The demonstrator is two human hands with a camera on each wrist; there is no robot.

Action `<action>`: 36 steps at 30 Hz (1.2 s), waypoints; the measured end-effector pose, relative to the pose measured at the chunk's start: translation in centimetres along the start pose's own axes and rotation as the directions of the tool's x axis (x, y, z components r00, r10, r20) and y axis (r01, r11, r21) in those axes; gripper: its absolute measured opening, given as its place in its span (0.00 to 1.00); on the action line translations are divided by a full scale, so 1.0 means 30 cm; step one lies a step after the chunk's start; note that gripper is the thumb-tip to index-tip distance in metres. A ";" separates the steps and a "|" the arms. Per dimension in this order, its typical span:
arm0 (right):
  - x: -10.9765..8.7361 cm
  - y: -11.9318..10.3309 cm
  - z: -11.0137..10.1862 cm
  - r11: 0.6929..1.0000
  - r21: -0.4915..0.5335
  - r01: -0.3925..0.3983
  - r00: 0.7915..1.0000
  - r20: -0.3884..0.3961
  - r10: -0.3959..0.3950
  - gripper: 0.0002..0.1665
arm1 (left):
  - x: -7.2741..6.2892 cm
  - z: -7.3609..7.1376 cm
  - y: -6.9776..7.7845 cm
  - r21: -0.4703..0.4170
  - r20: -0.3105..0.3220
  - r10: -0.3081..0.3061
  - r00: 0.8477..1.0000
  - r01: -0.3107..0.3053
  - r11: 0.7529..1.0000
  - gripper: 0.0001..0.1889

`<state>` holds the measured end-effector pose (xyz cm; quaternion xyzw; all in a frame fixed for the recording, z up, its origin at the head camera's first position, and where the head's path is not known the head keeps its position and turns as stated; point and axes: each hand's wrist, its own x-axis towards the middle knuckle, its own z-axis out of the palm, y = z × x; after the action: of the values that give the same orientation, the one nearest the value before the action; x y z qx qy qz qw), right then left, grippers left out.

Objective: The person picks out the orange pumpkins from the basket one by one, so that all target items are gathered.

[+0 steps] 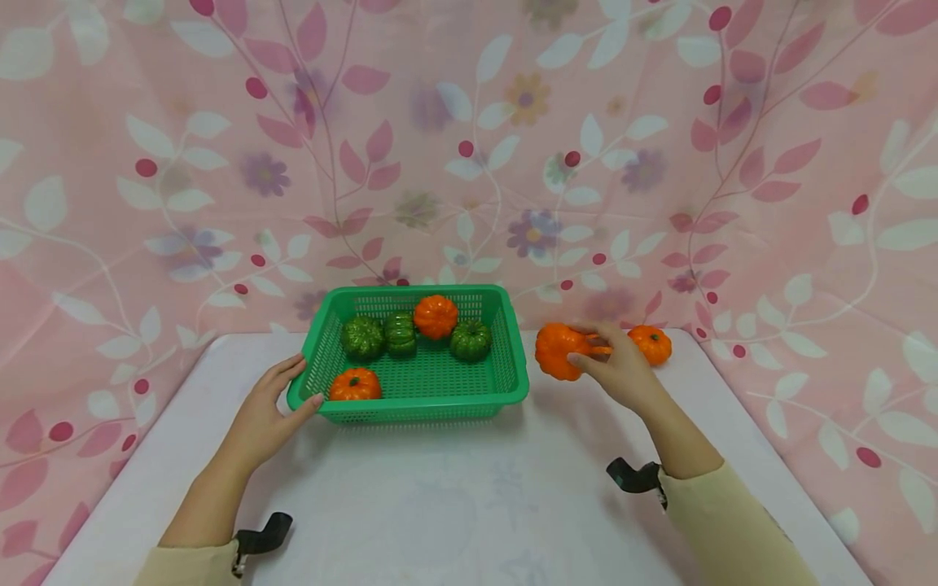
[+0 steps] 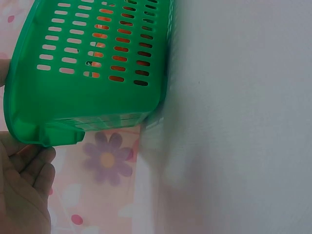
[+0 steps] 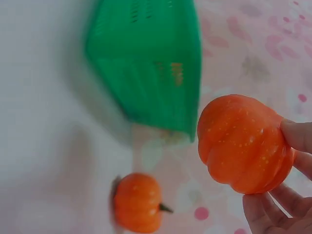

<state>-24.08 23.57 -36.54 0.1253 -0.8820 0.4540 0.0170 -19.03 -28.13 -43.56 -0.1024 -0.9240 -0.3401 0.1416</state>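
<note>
Pumpkin (image 1: 559, 352), orange and bumpy, is in your right hand (image 1: 621, 370), right of the middle of the head view. Your thumb and fingers pinch it, and it looks held up off the table (image 1: 469, 505). Your left hand (image 1: 265, 417), at the lower left, has its thumb and fingers spread wide, touching the rim of the green basket (image 1: 432, 404). Three green pumpkins (image 1: 362, 338) and two orange ones (image 1: 436, 317) lie inside. One more orange pumpkin (image 1: 652, 346) sits out at the right, just past your right hand. This looks like the carry step. Your next move seems to call for going left over the rim, then gently down into the basket's bare lower right part.
</note>
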 end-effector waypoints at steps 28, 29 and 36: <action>0.049 0.257 -0.038 0.963 -0.222 -0.150 0.989 -0.032 0.147 0.30 | 0.002 0.008 -0.014 0.007 -0.009 0.008 1.000 -0.008 1.000 0.38; 0.050 0.261 -0.037 0.962 -0.224 -0.156 0.988 -0.034 0.152 0.30 | 0.001 0.007 -0.012 0.007 -0.009 0.007 1.000 -0.007 1.000 0.38; 0.061 0.280 -0.022 0.962 -0.237 -0.134 0.991 -0.033 0.130 0.28 | -0.002 -0.001 0.003 0.004 -0.016 0.014 1.000 -0.013 1.000 0.38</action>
<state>-27.91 28.40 -42.60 0.0593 -0.9363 0.3460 0.0090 -18.92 -28.09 -43.49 -0.1056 -0.9228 -0.3381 0.1517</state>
